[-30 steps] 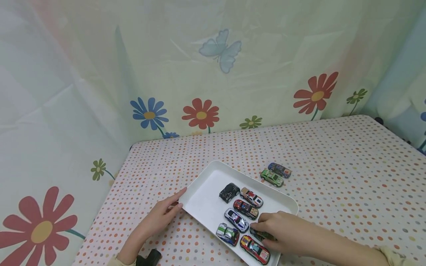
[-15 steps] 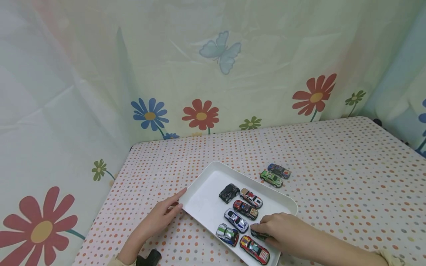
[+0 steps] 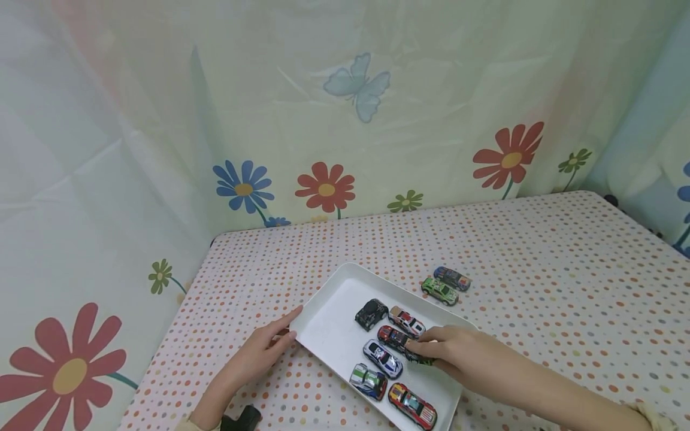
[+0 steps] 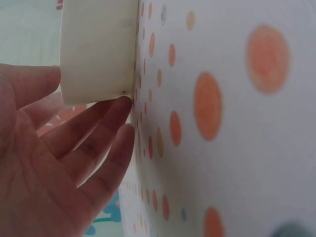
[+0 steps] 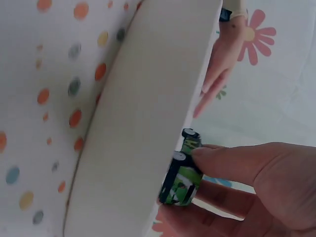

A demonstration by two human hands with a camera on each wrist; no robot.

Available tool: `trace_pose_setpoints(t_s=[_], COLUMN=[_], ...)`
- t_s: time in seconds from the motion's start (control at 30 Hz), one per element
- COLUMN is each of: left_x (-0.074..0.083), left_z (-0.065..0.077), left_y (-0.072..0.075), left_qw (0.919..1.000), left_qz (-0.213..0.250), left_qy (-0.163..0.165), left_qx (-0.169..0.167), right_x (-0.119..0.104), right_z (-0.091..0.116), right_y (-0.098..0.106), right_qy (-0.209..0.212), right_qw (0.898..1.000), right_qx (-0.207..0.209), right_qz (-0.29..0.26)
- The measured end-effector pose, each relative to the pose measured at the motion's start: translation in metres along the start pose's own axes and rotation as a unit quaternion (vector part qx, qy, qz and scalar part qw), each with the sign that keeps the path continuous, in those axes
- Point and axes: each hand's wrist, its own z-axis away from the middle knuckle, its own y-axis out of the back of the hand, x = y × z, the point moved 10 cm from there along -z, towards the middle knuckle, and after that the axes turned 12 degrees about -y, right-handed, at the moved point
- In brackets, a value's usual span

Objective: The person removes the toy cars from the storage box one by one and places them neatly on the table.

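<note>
My right hand (image 3: 460, 359) pinches a green and dark toy car (image 5: 183, 182) between thumb and fingers over the white tray (image 3: 329, 299). In the head view that car is partly hidden by the fingers, right at the end of a red and black toy car (image 3: 392, 337). A white and blue toy car (image 3: 383, 358) lies just to its left. My left hand (image 3: 263, 347) rests at the tray's left corner, fingers nearly straight; in the left wrist view the thumb (image 4: 42, 81) touches the tray wall and other fingertips reach its lower edge.
Also in the tray are a black toy car (image 3: 371, 314), a white and orange one (image 3: 406, 321), a green and silver one (image 3: 369, 381) and a red and yellow one (image 3: 412, 406). Beyond the tray, a green car (image 3: 439, 291) and a blue car (image 3: 452, 278) stand on the dotted tablecloth (image 3: 539, 269).
My right hand has carried the green and dark car up from beside the red and yellow car to the red and black car. The left hand stays at the tray corner.
</note>
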Motion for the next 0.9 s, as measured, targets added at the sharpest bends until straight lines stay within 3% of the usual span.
trace_pose_setpoints(t_s=[0.27, 0.47, 0.67, 0.9], left_x=[0.003, 0.002, 0.001, 0.000], left_z=[-0.001, 0.000, 0.000, 0.000], left_y=[0.003, 0.002, 0.001, -0.001], left_qw=[1.0000, 1.0000, 1.0000, 1.0000], left_qz=[-0.008, -0.005, -0.003, -0.003], left_qy=[0.000, -0.005, -0.004, -0.001], left_qx=[0.003, 0.000, -0.002, -0.002], right_x=[0.023, 0.072, 0.125, 0.156], right_z=[-0.008, -0.025, -0.045, -0.054], right_y=[0.036, 0.055, 0.058, 0.050], right_qy=[-0.036, -0.101, -0.147, -0.159], right_qw=[0.998, 0.990, 0.983, 0.982], right_qx=[0.056, 0.100, 0.106, 0.100], right_qz=[0.012, 0.023, 0.029, 0.027])
